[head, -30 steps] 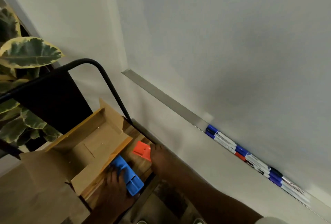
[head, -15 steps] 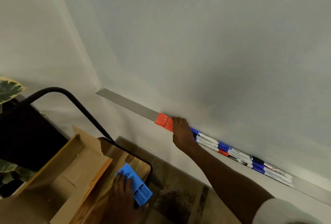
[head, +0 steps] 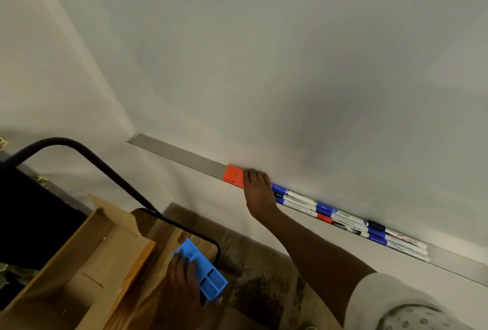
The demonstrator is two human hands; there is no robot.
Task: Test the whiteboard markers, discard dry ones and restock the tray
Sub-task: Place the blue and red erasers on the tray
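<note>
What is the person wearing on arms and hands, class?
The left hand and right hand are bare, no gloves. The right arm is bare up to a short pale sleeve with a small printed pattern. No watch shows on it.

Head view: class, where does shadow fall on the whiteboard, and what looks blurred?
Head view: a shadow lies on the whiteboard above the markers, whose far ends smear; the left hand gripping the blue holder looks soft; the right hand on the orange holder is sharper.
</note>
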